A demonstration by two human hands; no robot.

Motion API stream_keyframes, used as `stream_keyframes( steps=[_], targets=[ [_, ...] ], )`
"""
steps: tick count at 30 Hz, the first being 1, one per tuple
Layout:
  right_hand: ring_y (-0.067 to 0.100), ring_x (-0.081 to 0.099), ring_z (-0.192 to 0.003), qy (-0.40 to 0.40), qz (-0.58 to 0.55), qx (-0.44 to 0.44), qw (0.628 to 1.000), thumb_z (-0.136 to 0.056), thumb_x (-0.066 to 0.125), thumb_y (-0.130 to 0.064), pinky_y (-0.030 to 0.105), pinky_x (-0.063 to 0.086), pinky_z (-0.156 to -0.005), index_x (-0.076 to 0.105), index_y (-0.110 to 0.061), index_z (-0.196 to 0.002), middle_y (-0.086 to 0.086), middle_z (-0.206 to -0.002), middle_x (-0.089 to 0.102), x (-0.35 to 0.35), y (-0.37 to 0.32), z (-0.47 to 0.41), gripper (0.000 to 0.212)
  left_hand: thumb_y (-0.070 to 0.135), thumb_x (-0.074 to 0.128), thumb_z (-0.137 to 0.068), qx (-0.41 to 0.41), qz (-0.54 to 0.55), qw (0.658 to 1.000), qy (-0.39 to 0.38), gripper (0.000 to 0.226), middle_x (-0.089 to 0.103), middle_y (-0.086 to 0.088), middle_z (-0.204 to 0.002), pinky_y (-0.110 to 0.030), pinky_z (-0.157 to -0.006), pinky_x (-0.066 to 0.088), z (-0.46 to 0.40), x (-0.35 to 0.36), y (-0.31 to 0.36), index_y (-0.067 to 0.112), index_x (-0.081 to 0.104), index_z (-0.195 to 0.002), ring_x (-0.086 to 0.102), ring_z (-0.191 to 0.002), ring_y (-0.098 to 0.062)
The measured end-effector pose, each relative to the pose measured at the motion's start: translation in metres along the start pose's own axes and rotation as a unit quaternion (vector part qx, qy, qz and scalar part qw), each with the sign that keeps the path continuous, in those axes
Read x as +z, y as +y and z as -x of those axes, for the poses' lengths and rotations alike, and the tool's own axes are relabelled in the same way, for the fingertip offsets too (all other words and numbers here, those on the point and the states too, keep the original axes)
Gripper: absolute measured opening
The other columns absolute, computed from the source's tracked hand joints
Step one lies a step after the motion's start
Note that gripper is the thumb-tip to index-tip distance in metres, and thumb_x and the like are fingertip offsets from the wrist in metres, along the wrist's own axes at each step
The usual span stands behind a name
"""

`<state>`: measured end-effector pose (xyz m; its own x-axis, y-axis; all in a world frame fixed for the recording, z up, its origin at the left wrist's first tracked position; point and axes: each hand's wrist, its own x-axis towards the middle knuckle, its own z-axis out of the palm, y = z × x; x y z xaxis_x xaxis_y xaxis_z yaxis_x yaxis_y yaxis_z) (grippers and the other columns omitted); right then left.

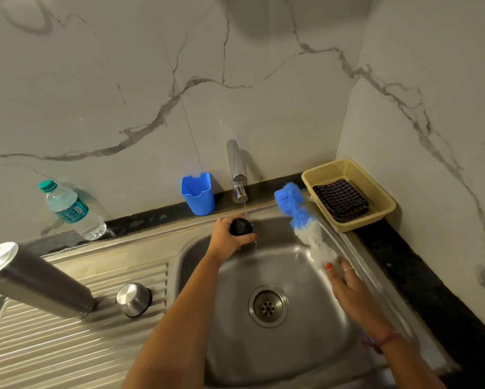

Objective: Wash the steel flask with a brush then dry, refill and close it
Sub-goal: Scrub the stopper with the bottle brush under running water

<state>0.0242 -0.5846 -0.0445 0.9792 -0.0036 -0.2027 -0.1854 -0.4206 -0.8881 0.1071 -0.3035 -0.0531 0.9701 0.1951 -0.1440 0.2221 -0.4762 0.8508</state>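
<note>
The steel flask (39,279) stands upside down on the ribbed drainboard at the left, base toward me. Beside it sits a steel cap (133,299), dome up. My left hand (230,237) grips a black round stopper (240,226) under the thin stream from the tap (237,169), over the back of the sink (277,357). My right hand (347,287) holds the blue and white bottle brush (303,220) near its lower bristles, and the brush points up and away along the sink's right rim.
A blue plastic cup (197,193) stands left of the tap on the black ledge. A water bottle (71,210) with a green cap is at the far left. A yellow basket (381,203) holding a dark checked cloth (340,200) sits in the right corner.
</note>
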Motion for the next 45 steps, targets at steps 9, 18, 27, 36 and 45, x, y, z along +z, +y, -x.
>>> stream_keyframes(
  steps=[9, 18, 27, 36, 45],
  targets=[
    [0.007, 0.049, -0.046, -0.102, -0.070, 0.008, 0.992, -0.095, 0.046, 0.000, 0.019, 0.035, -0.038, 0.046, -0.012, -0.119, 0.005, -0.073, 0.063, -0.006, -0.012, -0.016, 0.026, -0.005, 0.085, -0.068, -0.103, 0.393, 0.913, 0.034, 0.061, 0.065, -0.013, -0.123, -0.031, -0.080, 0.060, 0.024, 0.026, 0.002, 0.013, 0.058, -0.119, 0.069, -0.107, -0.026],
    [0.004, 0.035, -0.045, -0.088, 0.131, -0.125, 0.979, -0.087, 0.048, -0.058, 0.015, 0.031, -0.045, 0.043, -0.053, -0.130, -0.007, -0.051, 0.036, -0.024, -0.046, -0.028, 0.044, -0.020, 0.066, -0.075, -0.119, 0.601, 0.790, -0.005, 0.065, 0.058, -0.018, -0.129, -0.041, -0.084, 0.060, 0.030, 0.031, 0.012, 0.011, 0.058, -0.132, 0.066, -0.108, -0.033],
    [-0.017, 0.048, -0.055, -0.096, 0.249, -0.197, 0.943, -0.096, 0.052, -0.031, 0.007, 0.038, -0.049, 0.045, -0.038, -0.138, -0.012, -0.051, 0.032, -0.021, -0.080, -0.015, 0.042, 0.000, 0.064, -0.086, -0.124, 0.661, 0.739, 0.031, 0.051, 0.055, -0.021, -0.139, -0.040, -0.090, 0.056, 0.030, 0.032, 0.009, 0.007, 0.052, -0.136, 0.059, -0.125, -0.034],
    [0.002, 0.045, -0.052, -0.054, 0.312, -0.234, 0.919, -0.098, 0.045, -0.037, 0.012, 0.034, -0.048, 0.035, -0.046, -0.140, -0.007, -0.070, 0.057, -0.005, -0.085, -0.020, 0.044, 0.004, 0.060, -0.092, -0.129, 0.659, 0.741, 0.028, 0.042, 0.062, -0.021, -0.132, -0.041, -0.092, 0.056, 0.024, 0.032, 0.019, 0.005, 0.055, -0.134, 0.065, -0.117, -0.032],
    [0.011, 0.059, -0.077, -0.043, 0.374, -0.229, 0.898, -0.100, 0.038, -0.034, 0.024, 0.045, -0.068, 0.031, -0.042, -0.144, 0.000, -0.098, 0.069, 0.000, -0.103, -0.016, 0.045, 0.001, 0.061, -0.092, -0.142, 0.624, 0.768, 0.007, 0.040, 0.063, -0.021, -0.128, -0.041, -0.089, 0.057, 0.028, 0.034, 0.021, 0.004, 0.057, -0.131, 0.065, -0.116, -0.034]
  ],
)
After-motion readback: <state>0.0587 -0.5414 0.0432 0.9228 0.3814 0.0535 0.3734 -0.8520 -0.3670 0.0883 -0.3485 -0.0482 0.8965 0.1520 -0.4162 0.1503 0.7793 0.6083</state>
